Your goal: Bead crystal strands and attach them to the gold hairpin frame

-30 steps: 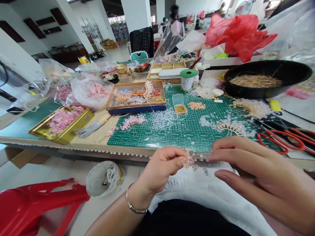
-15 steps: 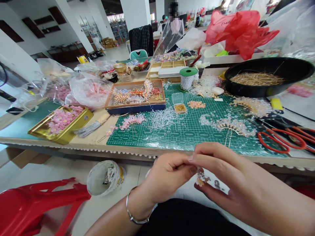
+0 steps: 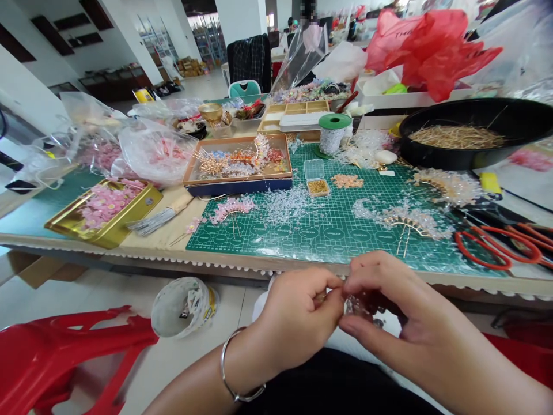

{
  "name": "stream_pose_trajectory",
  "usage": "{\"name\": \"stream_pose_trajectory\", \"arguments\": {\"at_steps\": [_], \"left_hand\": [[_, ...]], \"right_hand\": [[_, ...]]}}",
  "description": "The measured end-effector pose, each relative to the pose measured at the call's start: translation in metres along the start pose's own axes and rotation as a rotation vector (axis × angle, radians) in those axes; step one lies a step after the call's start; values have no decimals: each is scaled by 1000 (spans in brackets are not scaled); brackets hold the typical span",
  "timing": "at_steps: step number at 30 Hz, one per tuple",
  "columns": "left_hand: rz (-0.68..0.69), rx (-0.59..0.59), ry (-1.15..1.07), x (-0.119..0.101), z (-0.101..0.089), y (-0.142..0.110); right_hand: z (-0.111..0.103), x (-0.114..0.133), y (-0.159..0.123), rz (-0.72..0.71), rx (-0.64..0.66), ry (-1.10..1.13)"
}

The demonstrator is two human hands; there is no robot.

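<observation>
Head view: at far left a red stool (image 3: 26,369) stands on the floor (image 3: 233,314); above, on the tabletop (image 3: 144,245), a gold tin (image 3: 136,225) holds pink flowers (image 3: 110,204); just right of it lies a silver-bristled bundle (image 3: 158,223), with a white bucket (image 3: 170,325) lower down; next come an open box (image 3: 242,187) of beaded ornaments and, in front of it, a pink flower comb (image 3: 233,208) on the green cutting mat (image 3: 276,246); loose clear beads (image 3: 283,206) lie beside that; nearer the camera, the left hand (image 3: 298,317) has its thumb and forefinger pinched together on the left end of a small beaded piece (image 3: 355,305), mostly hidden; beyond, on the mat, sit a small case (image 3: 314,169) and a peach cluster (image 3: 348,181); the piece is between the hands, its clear beading showing under the right hand (image 3: 408,314), whose fingers curl around it, though whether they grip I cannot tell; farther right are a clear beaded comb (image 3: 415,222) and, behind, a black basin (image 3: 466,159) of straw-like stalks (image 3: 458,137).
</observation>
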State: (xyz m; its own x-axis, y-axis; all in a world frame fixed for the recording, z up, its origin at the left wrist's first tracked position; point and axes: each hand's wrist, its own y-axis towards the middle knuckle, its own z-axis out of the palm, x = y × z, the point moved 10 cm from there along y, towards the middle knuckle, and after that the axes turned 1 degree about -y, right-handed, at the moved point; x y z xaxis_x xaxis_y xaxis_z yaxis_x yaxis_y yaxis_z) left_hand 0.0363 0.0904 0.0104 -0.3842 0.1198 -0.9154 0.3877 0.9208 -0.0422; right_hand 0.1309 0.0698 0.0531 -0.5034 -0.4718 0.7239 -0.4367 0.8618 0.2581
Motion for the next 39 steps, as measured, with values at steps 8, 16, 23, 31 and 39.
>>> {"name": "stream_pose_trajectory", "arguments": {"at_steps": [8, 16, 23, 31, 39], "left_hand": [[-6, -78, -45, 8, -5, 1], [72, 67, -42, 3, 8, -1], [42, 105, -204, 3, 11, 3], [-31, 165, -312, 7, 15, 6], [256, 176, 367, -17, 15, 4]], "right_hand": [[-6, -3, -3, 6, -105, -110], [0, -63, -12, 405, 111, 208], [-5, -46, -1, 259, 139, 177], [-14, 2, 0, -227, 117, -142], [-26, -50, -28, 17, 102, -178]]}}
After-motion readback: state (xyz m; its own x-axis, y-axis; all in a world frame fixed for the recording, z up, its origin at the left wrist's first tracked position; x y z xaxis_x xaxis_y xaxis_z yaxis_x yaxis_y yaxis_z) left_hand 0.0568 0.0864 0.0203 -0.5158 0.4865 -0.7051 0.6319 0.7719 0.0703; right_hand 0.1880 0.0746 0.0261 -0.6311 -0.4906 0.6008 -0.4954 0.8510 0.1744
